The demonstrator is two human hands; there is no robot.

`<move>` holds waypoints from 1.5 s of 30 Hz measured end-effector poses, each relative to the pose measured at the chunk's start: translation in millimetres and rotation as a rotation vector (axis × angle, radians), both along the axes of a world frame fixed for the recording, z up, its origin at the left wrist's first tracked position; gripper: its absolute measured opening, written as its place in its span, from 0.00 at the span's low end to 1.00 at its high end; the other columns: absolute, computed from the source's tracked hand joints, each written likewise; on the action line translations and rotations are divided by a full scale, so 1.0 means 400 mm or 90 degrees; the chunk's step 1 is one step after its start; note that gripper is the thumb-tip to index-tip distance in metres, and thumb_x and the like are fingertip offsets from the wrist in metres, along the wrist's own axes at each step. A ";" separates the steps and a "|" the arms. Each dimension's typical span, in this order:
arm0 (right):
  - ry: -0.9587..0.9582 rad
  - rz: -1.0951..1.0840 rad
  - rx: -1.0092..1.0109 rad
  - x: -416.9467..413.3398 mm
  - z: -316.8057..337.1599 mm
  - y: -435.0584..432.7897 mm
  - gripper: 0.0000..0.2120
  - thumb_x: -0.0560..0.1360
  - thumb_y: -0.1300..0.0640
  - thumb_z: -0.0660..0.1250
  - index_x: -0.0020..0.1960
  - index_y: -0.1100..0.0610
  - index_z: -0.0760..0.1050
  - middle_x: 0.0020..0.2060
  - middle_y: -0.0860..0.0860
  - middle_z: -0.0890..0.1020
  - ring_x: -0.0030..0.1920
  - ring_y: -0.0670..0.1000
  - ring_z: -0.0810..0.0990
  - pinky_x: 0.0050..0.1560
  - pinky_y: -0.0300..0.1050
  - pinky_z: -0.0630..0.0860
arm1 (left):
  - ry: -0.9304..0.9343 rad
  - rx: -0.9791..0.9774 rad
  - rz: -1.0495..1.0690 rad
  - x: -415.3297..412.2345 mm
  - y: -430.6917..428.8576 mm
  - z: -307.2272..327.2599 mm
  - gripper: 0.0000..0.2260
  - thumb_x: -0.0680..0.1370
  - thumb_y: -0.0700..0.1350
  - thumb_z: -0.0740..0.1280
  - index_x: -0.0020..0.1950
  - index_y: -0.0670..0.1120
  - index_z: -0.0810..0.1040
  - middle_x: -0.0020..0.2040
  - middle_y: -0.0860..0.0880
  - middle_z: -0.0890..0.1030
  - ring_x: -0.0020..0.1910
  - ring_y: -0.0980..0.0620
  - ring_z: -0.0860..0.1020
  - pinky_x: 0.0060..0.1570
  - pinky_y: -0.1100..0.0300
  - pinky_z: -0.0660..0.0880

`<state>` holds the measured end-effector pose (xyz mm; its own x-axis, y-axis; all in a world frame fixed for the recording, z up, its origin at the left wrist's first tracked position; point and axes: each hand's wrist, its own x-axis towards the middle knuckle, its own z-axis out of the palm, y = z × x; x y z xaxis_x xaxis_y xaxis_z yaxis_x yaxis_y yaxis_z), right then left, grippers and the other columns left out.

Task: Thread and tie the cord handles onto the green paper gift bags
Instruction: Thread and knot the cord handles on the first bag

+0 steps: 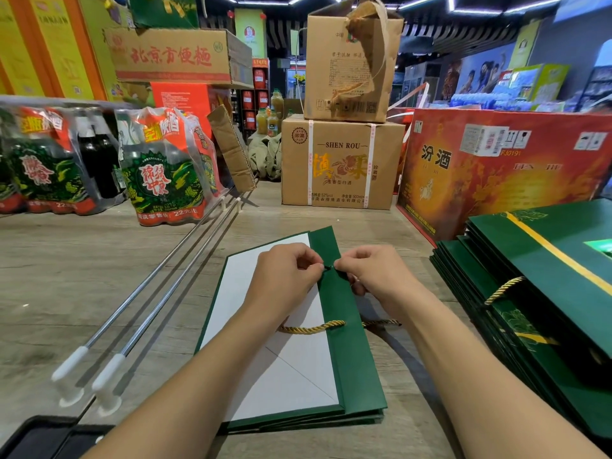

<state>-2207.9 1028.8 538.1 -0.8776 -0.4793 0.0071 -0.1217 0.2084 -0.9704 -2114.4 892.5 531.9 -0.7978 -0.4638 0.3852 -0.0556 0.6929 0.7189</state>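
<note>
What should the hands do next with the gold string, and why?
Probably pull the dark cord tip through the folded flap and knot it. The left hand and right hand both pinch it there, and the gold cord already passes through the flap lower down.

A shop — stacked liquor cartons, bottled drinks.
</note>
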 end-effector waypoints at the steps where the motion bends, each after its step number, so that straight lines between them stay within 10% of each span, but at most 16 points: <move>1: -0.002 -0.002 -0.015 0.000 0.001 -0.002 0.07 0.77 0.64 0.72 0.41 0.62 0.82 0.27 0.51 0.78 0.27 0.47 0.72 0.26 0.39 0.68 | -0.001 -0.014 0.004 -0.003 0.002 0.008 0.02 0.78 0.46 0.73 0.47 0.52 0.85 0.41 0.56 0.84 0.42 0.60 0.80 0.40 0.67 0.77; 12: 0.068 0.022 -0.076 -0.001 0.004 0.007 0.05 0.77 0.66 0.70 0.43 0.64 0.82 0.25 0.48 0.77 0.25 0.45 0.72 0.25 0.38 0.69 | 0.036 -0.105 -0.028 -0.030 0.015 0.019 0.03 0.79 0.46 0.71 0.50 0.51 0.85 0.44 0.55 0.83 0.44 0.60 0.79 0.43 0.65 0.77; 19: 0.077 0.089 -0.144 -0.001 0.016 0.007 0.14 0.81 0.64 0.63 0.47 0.58 0.87 0.42 0.61 0.86 0.36 0.52 0.78 0.29 0.44 0.71 | 0.087 0.014 -0.033 -0.019 -0.018 0.025 0.03 0.77 0.46 0.74 0.48 0.52 0.87 0.41 0.59 0.84 0.43 0.65 0.79 0.39 0.75 0.73; 27: 0.173 0.140 -0.161 0.011 0.006 0.016 0.07 0.77 0.62 0.73 0.54 0.57 0.86 0.40 0.53 0.88 0.35 0.45 0.82 0.34 0.35 0.75 | 0.117 0.111 -0.065 -0.016 -0.025 0.015 0.04 0.76 0.46 0.75 0.50 0.51 0.88 0.42 0.58 0.86 0.44 0.62 0.83 0.45 0.68 0.79; 33: 0.200 0.092 -0.152 0.001 -0.009 0.011 0.04 0.75 0.60 0.75 0.49 0.58 0.85 0.42 0.56 0.87 0.46 0.59 0.86 0.48 0.54 0.84 | 0.121 0.090 -0.071 -0.008 -0.012 0.013 0.05 0.76 0.47 0.75 0.51 0.52 0.88 0.43 0.59 0.86 0.45 0.64 0.82 0.46 0.67 0.80; 40: 0.238 0.147 -0.092 0.002 0.000 0.017 0.06 0.80 0.61 0.70 0.51 0.52 0.83 0.38 0.48 0.85 0.36 0.40 0.80 0.37 0.33 0.74 | 0.109 0.057 -0.083 -0.005 -0.016 0.019 0.09 0.78 0.43 0.72 0.56 0.53 0.85 0.46 0.59 0.85 0.46 0.64 0.81 0.44 0.72 0.77; 45: 0.248 0.163 -0.039 0.003 -0.004 0.018 0.11 0.82 0.60 0.67 0.55 0.47 0.85 0.35 0.52 0.83 0.33 0.44 0.76 0.36 0.41 0.74 | 0.079 0.031 -0.089 -0.005 -0.025 0.010 0.09 0.80 0.41 0.70 0.55 0.53 0.83 0.47 0.58 0.83 0.47 0.64 0.80 0.47 0.71 0.77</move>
